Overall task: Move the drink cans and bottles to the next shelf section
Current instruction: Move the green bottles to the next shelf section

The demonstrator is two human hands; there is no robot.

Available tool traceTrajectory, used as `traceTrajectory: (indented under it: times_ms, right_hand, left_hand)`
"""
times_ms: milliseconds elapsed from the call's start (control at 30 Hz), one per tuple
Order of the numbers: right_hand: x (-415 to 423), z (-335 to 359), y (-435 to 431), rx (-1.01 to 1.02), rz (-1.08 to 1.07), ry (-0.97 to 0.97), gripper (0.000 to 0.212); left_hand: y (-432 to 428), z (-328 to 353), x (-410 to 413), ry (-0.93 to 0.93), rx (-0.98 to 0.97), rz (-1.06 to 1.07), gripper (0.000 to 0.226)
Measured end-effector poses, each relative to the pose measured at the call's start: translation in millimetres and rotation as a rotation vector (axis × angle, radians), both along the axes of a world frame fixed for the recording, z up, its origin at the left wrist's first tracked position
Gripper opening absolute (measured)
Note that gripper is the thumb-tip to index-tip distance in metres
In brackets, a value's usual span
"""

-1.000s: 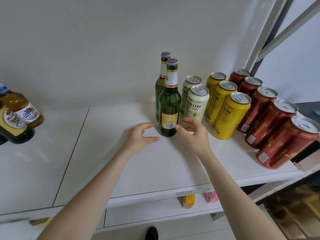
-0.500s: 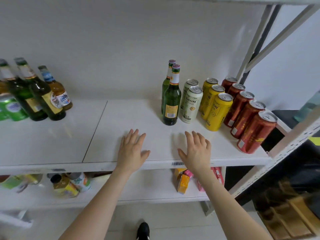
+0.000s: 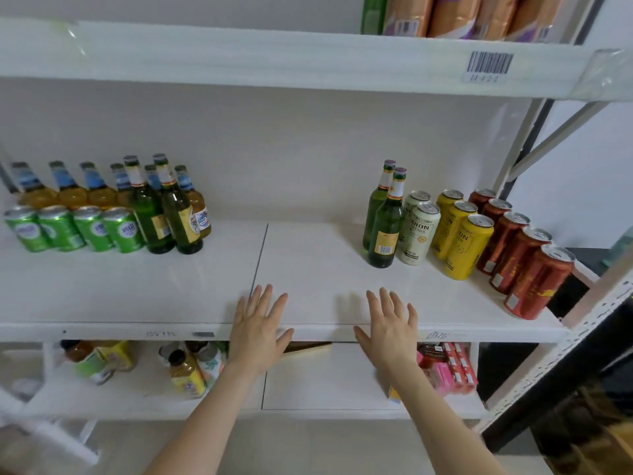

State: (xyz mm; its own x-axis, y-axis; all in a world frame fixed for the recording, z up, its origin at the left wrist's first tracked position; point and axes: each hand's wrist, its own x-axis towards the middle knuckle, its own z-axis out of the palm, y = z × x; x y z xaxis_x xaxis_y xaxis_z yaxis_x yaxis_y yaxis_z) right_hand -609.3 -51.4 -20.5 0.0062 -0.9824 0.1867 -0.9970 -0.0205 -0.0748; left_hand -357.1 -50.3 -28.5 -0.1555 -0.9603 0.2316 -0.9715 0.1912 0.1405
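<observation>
On the right section of the white shelf [image 3: 325,279] stand two green bottles [image 3: 386,231], two cream cans [image 3: 419,231], three yellow cans [image 3: 466,245] and a row of red cans [image 3: 527,269]. The left section holds green cans [image 3: 78,228], amber bottles with blue labels [image 3: 72,190] and two dark green bottles [image 3: 171,214]. My left hand [image 3: 258,329] and my right hand [image 3: 390,329] hover flat with fingers spread over the shelf's front edge, holding nothing, well in front of the drinks.
A seam [image 3: 259,258] divides the two shelf sections. The shelf below carries juice bottles [image 3: 186,371] and pink boxes [image 3: 448,366]. The upper shelf [image 3: 308,60] has packaged goods [image 3: 455,15]. A slanted metal upright [image 3: 561,354] frames the right side.
Both hands have let go of the front green bottle and drawn back to the shelf's front edge with fingers spread. The view has pulled back, showing the left section and upper shelf.
</observation>
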Motion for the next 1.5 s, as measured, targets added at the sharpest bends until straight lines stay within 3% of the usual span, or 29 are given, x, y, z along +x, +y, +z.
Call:
traceTrajectory:
  times_ms: [200,567,1067,1500]
  right_hand:
    - [90.2,-0.9,12.5,-0.012,-0.009,-0.023,0.073]
    - [231.9,-10.9,-5.7,-0.03,-0.048,-0.03,0.07]
    - [358.4,-5.2,-99.6,-0.042,-0.021,-0.025,0.073]
    - [448.9,19.2,-155.6,-0.115,-0.108,-0.156,0.076]
  left_hand:
    - [7.7,9.6,87.7,-0.11,0.022,-0.008,0.068]
    - [-4.4,11.7,210.9,-0.127,0.047,0.026,0.068]
    - [-91.2,8.5,336.2,-0.133,0.041,0.055,0.07]
    - [-177.1,34.2,429.3,-0.033,-0.109,-0.065,0.079]
